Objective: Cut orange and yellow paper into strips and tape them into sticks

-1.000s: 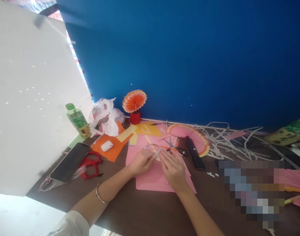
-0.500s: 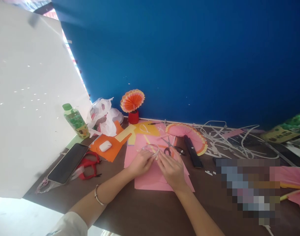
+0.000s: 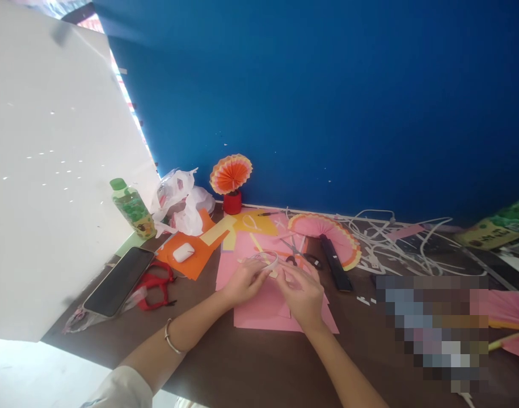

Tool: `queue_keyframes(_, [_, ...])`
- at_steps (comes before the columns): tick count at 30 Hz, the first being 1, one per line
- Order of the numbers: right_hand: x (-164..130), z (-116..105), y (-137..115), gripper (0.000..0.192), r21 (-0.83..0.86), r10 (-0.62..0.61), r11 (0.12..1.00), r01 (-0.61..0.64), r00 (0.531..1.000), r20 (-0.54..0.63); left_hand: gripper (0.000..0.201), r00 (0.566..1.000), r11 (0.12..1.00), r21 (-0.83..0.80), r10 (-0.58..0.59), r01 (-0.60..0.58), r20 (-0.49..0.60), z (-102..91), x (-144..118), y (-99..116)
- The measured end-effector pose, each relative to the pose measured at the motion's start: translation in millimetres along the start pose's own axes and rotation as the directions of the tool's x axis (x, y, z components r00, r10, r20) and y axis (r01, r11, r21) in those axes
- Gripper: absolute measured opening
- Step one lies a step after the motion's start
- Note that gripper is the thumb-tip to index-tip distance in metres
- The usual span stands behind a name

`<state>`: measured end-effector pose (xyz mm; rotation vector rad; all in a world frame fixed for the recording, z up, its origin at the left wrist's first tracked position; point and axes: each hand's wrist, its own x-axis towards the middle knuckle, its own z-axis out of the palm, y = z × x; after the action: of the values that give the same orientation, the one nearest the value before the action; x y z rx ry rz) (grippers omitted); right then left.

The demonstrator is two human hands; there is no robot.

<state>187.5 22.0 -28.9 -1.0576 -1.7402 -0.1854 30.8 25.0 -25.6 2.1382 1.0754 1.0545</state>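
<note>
Behind the dark table (image 3: 250,362) stands a blue wall, and pink paper (image 3: 265,309) lies on the table. Over this paper the left hand (image 3: 242,281) and right hand (image 3: 300,293) together pinch a small tape roll (image 3: 265,259). The fingers hide much of the roll, and right of the paper a blurred patch covers some things.

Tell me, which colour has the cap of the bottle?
Green; the bottle cap shows in the head view, at the left.

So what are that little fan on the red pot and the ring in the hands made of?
The fan looks like matte coloured paper: sharp accordion pleats, orange with a yellow rim. The ring, held by the left hand with the right hand beside it, seems a clear tape roll: thin, glossy, see-through, though it is too small to be sure.
</note>
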Motion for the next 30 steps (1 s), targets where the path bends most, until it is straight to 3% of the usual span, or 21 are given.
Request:
queue_keyframes(3, [0.0,-1.1,-2.8,0.012,0.077,0.254,0.964,-0.254,0.967,0.012,0.033,1.000,1.000,0.006,-0.006,0.006,0.000,-1.7,-0.3,0.1])
queue_keyframes(5, [1.0,-2.4,-3.0,0.016,0.162,0.462,0.868,-0.469,0.883,0.085,0.033,1.000,1.000,0.023,-0.005,0.005,-0.007,-2.3,-0.2,-0.3])
queue_keyframes(7, [2.2,-3.1,-1.1,0.020,0.270,0.611,0.719,-0.641,0.767,0.194,0.033,1.000,0.999,0.052,-0.004,0.005,-0.006,-2.5,0.0,-1.0])
queue_keyframes(9, [2.6,-2.5,2.5,0.023,0.390,0.681,0.560,-0.731,0.674,0.285,0.033,1.000,0.997,0.078,0.003,-0.002,-0.003,-2.7,0.3,-1.5])
queue_keyframes(12, [0.8,0.5,8.0,0.024,0.521,0.708,0.390,-0.759,0.609,0.357,0.031,1.000,0.995,0.099,0.022,-0.022,0.001,-3.2,0.8,-1.8])
queue_keyframes(20, [-5.3,6.1,15.9,0.028,0.571,0.712,0.286,-0.770,0.569,0.411,0.026,0.998,0.987,0.156,0.053,-0.047,-0.038,0.3,0.3,-4.1])
queue_keyframes(26, [-5.1,5.2,13.8,0.027,0.571,0.715,0.317,-0.757,0.586,0.380,0.025,0.994,0.980,0.196,0.061,-0.042,-0.094,6.1,-1.0,-3.2])
queue_keyframes(30, [-4.7,3.5,11.2,0.026,0.550,0.713,0.376,-0.746,0.612,0.343,0.029,0.995,0.996,0.092,-0.002,0.011,-0.103,6.2,-0.7,3.4])
